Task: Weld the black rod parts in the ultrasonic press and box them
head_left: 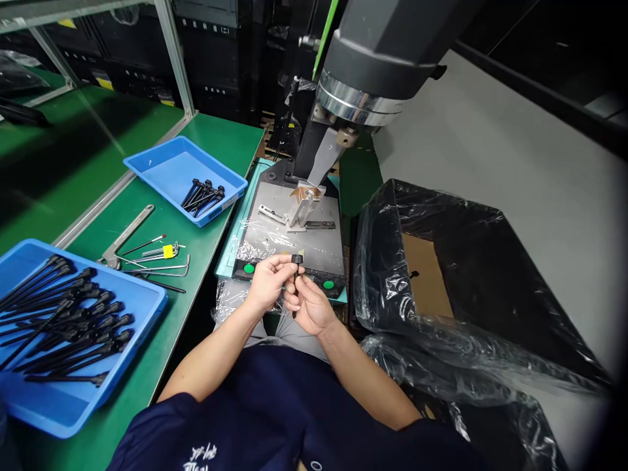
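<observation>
Both my hands meet in front of the press machine, close to its base plate [275,229]. My left hand [267,281] pinches the head end of a thin black rod part [296,267]. Around the lower shaft of the same part my right hand [309,304] is closed. The part stands roughly upright between the hands, its black cap on top. Above and behind it sits the machine's metal fixture [301,203] under the large grey press head [373,59].
A blue tray [147,307] at the left holds several black rod parts. Another blue tray [161,163] further back holds a few more. Hex keys and a wrench [147,252] lie on the green bench. A cardboard box lined with black plastic [441,275] stands at the right.
</observation>
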Tool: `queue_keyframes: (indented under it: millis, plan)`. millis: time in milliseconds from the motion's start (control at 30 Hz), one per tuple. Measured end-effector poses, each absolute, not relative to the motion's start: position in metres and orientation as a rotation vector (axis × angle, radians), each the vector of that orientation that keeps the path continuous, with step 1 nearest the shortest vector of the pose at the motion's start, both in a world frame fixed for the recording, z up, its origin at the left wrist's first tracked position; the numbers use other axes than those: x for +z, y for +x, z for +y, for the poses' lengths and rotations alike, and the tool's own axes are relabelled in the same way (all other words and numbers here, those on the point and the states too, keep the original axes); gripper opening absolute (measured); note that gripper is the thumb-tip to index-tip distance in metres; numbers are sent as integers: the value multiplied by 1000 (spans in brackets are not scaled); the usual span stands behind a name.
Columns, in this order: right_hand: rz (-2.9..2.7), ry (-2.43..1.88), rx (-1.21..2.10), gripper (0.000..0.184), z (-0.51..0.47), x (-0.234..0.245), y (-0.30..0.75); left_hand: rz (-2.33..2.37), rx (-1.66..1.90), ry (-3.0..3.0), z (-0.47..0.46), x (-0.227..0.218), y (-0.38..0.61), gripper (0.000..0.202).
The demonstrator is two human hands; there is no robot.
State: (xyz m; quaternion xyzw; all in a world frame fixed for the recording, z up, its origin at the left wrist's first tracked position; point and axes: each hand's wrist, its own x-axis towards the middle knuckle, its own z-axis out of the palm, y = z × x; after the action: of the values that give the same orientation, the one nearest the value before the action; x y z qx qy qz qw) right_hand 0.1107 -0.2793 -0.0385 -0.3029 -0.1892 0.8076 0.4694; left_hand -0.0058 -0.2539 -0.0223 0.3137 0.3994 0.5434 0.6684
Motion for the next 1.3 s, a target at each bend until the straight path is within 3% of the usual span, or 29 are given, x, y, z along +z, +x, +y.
queue_keyframes:
  millis: [267, 1300]
  plan:
    - [-520, -841, 1878, 33, -279, -30, 108, 855, 1200, 704, -250, -26, -6, 32]
    - [-694, -900, 1645, 35, -275, -23, 100, 823, 1205, 698, -247, -25, -5, 43]
